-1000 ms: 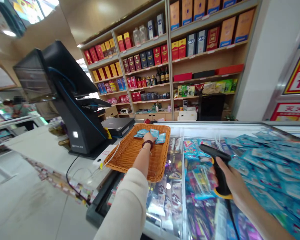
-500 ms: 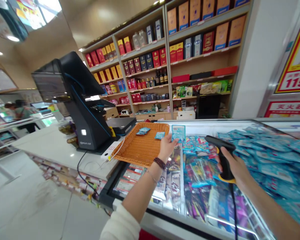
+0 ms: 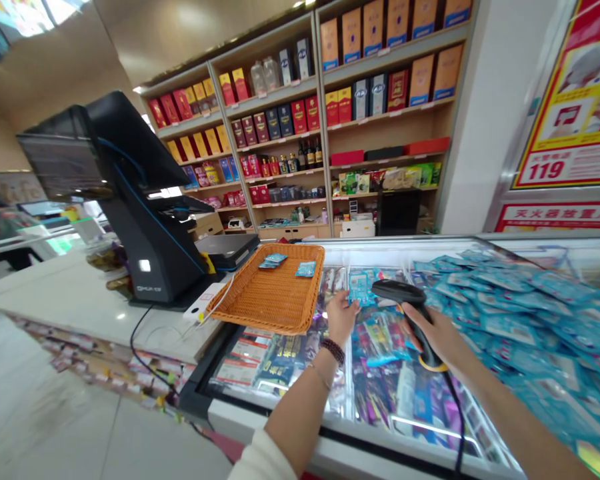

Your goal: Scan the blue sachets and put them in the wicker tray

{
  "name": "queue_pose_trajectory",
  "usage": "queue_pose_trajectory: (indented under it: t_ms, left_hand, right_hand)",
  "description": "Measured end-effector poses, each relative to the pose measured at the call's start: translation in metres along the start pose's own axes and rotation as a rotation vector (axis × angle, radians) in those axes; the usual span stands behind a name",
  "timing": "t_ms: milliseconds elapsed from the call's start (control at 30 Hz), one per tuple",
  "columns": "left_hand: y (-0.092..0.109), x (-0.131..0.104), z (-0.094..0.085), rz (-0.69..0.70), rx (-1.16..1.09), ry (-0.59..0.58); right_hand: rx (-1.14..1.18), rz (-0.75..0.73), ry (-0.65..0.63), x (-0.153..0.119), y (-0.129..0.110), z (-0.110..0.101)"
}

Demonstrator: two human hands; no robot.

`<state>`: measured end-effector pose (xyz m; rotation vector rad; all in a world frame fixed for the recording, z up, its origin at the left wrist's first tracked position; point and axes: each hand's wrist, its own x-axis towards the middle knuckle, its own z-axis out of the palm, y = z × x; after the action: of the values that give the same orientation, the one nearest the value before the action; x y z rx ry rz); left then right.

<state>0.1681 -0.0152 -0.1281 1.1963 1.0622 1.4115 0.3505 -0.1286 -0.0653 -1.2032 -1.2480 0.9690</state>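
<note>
My left hand (image 3: 342, 317) pinches the lower edge of a small blue packet (image 3: 361, 287) above the glass counter, just right of the basket. My right hand (image 3: 425, 333) is wrapped round the handle of a black barcode scanner (image 3: 401, 291), its head pointing left toward the packet. The orange wicker basket (image 3: 265, 300) holds a few blue packets (image 3: 273, 261) at its back left and one more (image 3: 306, 269) near its right side. A large heap of blue packets (image 3: 525, 313) covers the counter at the right.
A black point-of-sale terminal (image 3: 145, 220) stands on the white counter (image 3: 55, 287) at the left, with a flat black device (image 3: 230, 247) beside it. The scanner's cable (image 3: 459, 413) hangs down toward the front edge. Shelves of boxes (image 3: 290, 120) stand behind.
The held packet has been lowered and now lies closer to the scanner head. My right hand has moved the scanner left, nearer to my left hand. The view has turned somewhat right.
</note>
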Motion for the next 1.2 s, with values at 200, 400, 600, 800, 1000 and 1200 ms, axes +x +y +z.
queue_pose_trajectory:
  t_ms: [200,400,600,800,1000,1200]
  left_hand:
    - [0.003,-0.002,-0.001,-0.047,0.038,-0.028]
    - [0.006,-0.003,-0.001,-0.042,0.045,-0.027]
    - [0.018,-0.007,-0.002,-0.041,-0.001,-0.079]
    - [0.028,0.001,0.006,-0.059,0.014,-0.122]
    - [0.042,-0.002,0.065,-0.078,-0.049,-0.357]
    - [0.062,-0.016,0.165,-0.172,-0.107,-0.516]
  right_hand:
    - [-0.038,-0.013,0.016,-0.004,-0.002,0.002]
    - [-0.022,-0.026,0.017,-0.005,-0.001,0.003]
    - [0.074,0.018,0.082,-0.005,-0.011,-0.006]
    - [0.086,0.033,0.284,-0.016,-0.027,-0.073]
    - [0.046,0.035,0.561,-0.048,-0.044,-0.169]
    - [-0.052,0.001,0.701,-0.087,-0.057,-0.228]
